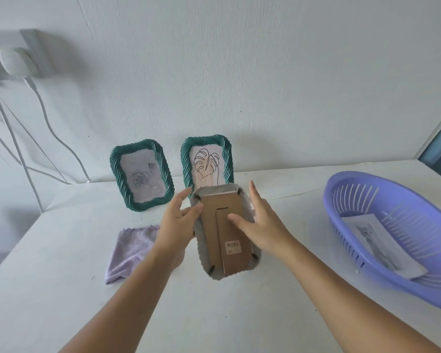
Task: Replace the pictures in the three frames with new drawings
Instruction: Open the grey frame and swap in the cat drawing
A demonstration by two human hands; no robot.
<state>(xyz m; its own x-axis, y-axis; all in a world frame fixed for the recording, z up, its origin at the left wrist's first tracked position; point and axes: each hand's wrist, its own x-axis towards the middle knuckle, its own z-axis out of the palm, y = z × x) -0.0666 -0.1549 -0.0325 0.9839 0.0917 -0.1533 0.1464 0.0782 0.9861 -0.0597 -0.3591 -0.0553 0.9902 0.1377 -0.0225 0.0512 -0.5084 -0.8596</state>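
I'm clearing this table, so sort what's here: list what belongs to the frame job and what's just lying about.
Job: face-down frame; rose frame; leaf frame; cat drawing; basket holding it.

Lying about: purple cloth; wall plugs and cables.

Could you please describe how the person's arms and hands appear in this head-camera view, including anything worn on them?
Both arms are bare along all that shows of them: no sleeves are visible. The left hand and the right hand wear no gloves, and no rings, watch or bracelets show on the fingers or wrists. The fingernails look short and unpainted. No markings or cables are visible on either arm.
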